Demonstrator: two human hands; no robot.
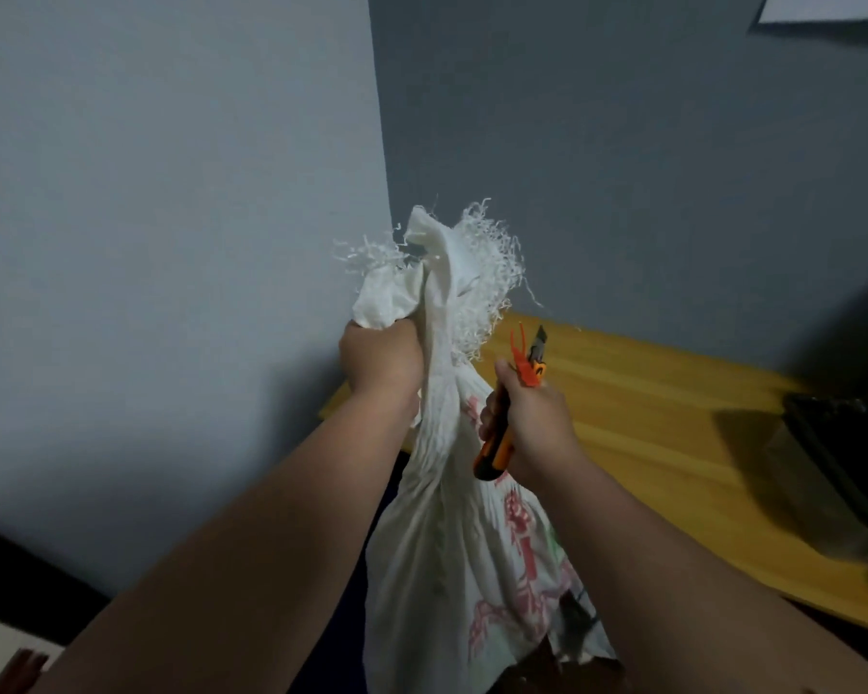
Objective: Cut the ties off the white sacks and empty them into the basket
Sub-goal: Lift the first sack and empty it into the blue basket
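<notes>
A white woven sack [452,543] with faded red print hangs upright in front of me, its frayed mouth [472,257] at the top. My left hand [382,363] grips a bunch of the cloth just below the mouth and holds the sack up. To its right, my right hand [527,423] grips an orange utility knife [497,443] with the blade [539,340] pointing up. An orange tie [519,353] is pinched against the knife by my thumb. The basket is not clearly in view.
A yellow wooden table top [672,418] runs to the right behind the sack. A dark container [838,468] stands on it at the right edge. Grey walls meet in a corner behind the sack. A pale surface shows at the bottom left.
</notes>
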